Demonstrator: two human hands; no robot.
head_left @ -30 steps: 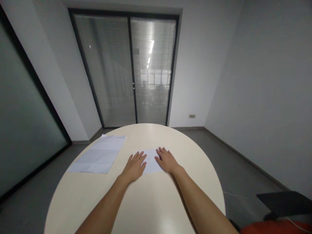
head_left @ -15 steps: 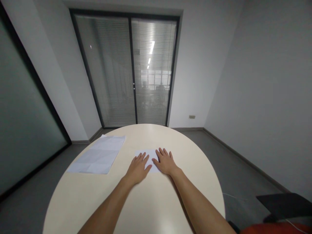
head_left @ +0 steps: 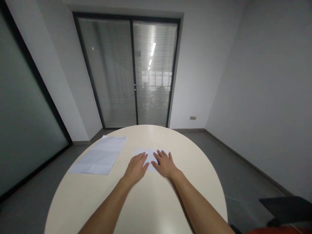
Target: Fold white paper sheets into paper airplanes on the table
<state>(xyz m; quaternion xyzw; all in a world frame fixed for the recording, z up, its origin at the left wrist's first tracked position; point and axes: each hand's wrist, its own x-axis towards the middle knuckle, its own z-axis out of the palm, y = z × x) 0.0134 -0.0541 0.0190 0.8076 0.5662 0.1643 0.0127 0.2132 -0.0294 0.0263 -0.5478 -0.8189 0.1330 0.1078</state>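
Note:
A small white sheet of paper (head_left: 150, 165) lies on the round cream table (head_left: 146, 208), partly covered by both hands. Over its left side rests my left hand (head_left: 136, 166), palm down, fingers stretched out and the thumb pointing toward the middle of the sheet. My right hand (head_left: 165, 162) lies flat across the right side, its fingers spread. Between the two thumbs a strip of the paper shows. Neither hand grips anything.
Larger creased white sheets (head_left: 101, 156) lie on the table's left side. Beyond the table stands a glass door (head_left: 122, 71) with blinds. A chair (head_left: 287, 209) with a dark part and red seat is at lower right, near a thin cable (head_left: 237, 199) on the floor.
My left hand's fingers have drawn closer together, and its thumb has pulled back a little to the left. My right hand has shifted slightly left over the paper. The view has moved slightly.

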